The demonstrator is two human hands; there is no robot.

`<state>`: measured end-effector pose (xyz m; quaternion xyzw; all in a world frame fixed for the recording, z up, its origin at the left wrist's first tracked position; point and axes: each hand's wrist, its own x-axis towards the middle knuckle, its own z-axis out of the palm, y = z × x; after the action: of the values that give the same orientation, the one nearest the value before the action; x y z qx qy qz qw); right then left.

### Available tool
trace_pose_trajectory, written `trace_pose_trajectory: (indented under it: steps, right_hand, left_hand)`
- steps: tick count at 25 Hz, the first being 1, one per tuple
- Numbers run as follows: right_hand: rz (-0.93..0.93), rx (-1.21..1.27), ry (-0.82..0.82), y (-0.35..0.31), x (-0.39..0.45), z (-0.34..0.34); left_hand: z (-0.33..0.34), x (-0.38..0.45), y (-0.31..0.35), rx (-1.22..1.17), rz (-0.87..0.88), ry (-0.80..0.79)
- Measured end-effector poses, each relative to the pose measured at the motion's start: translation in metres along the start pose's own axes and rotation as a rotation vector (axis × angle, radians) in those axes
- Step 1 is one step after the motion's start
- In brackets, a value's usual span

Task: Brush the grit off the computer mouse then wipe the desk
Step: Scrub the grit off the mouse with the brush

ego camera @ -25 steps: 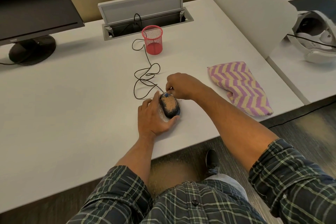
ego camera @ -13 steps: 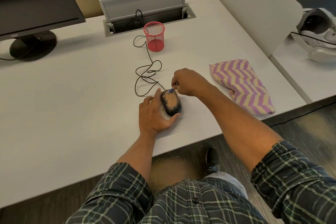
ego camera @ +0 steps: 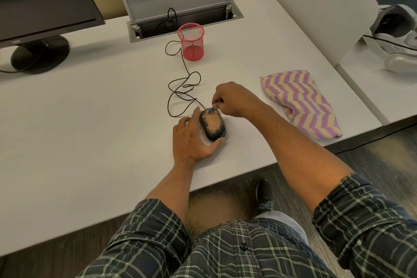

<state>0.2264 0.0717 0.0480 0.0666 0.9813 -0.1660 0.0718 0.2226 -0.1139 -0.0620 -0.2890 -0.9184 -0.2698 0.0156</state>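
Head view: left hand [ego camera: 191, 140] is cupping the mouse [ego camera: 212, 124] near the desk's [ego camera: 90, 142] front edge, thumb curled round it. Right hand [ego camera: 232, 98] is pinching a small blue-tipped brush [ego camera: 211, 109] at the mouse's far end. Risk: grit scattering across the desk, or the brush snagging the cable [ego camera: 182, 95]

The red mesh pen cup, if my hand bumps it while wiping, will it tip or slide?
The red mesh pen cup looks empty, so it is probably light and would likely slide or topple easily. It is round, so once tipped it may roll across the desk.
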Motion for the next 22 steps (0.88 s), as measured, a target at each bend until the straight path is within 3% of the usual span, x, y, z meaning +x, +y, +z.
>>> trace_pose_trajectory:
  steps: [7, 22]
  right_hand:
    - [-0.042, -0.105, -0.016, -0.0091, 0.0033, 0.0046]
    - [0.09, 0.015, 0.026, -0.0087, 0.001, 0.0018]
  left_hand:
    - [0.0, 0.0006, -0.0002, 0.009, -0.004, -0.014]
    - [0.0016, 0.0005, -0.001, 0.011, -0.005, -0.007]
